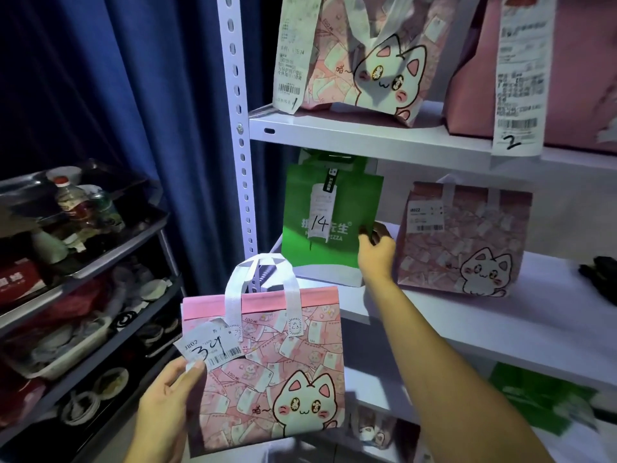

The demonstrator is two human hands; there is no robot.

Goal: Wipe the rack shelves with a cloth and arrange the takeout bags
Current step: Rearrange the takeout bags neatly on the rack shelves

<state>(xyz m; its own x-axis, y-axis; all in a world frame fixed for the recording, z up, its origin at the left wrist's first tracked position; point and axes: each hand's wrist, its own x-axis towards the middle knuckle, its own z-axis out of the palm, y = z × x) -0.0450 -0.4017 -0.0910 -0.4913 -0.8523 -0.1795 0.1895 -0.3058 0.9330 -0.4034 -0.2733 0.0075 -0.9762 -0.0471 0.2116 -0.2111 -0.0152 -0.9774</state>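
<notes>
Dim room, bright light on the white metal rack shelves (367,135); dark cluttered trolley (83,262) left murky, possibly underexposed. Wide-angle bending, soft edges.

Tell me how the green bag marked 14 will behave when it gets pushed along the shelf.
The green bag looks like soft fabric, so it will probably buckle. It stands tall and narrow, so it may tip. The right hand grips its edge.

Blue curtain (133,111) behind a cluttered trolley (83,262)
</notes>
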